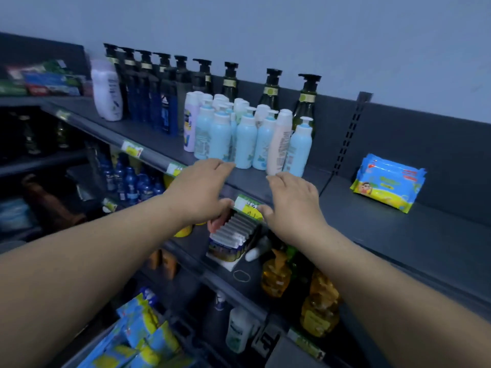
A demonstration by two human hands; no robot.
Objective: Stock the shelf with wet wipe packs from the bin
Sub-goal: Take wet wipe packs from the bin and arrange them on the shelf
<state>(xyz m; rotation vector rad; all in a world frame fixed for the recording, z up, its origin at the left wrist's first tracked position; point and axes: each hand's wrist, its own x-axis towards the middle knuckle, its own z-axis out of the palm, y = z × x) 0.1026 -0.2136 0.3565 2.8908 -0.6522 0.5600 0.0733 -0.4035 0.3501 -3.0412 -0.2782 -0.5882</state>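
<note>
Head view: your left hand (198, 189) and right hand (292, 203) hover empty, fingers loose, at the top shelf (398, 235) edge. Stacked wet wipe packs (388, 181) sit at the right. You seem between placements, so next reach down-left for the spare packs (148, 338).

Blue-and-yellow wet wipe packs (388, 181) — stacked flat on the shelf (398, 235), far right; loose packs (138, 338) lower left
</note>
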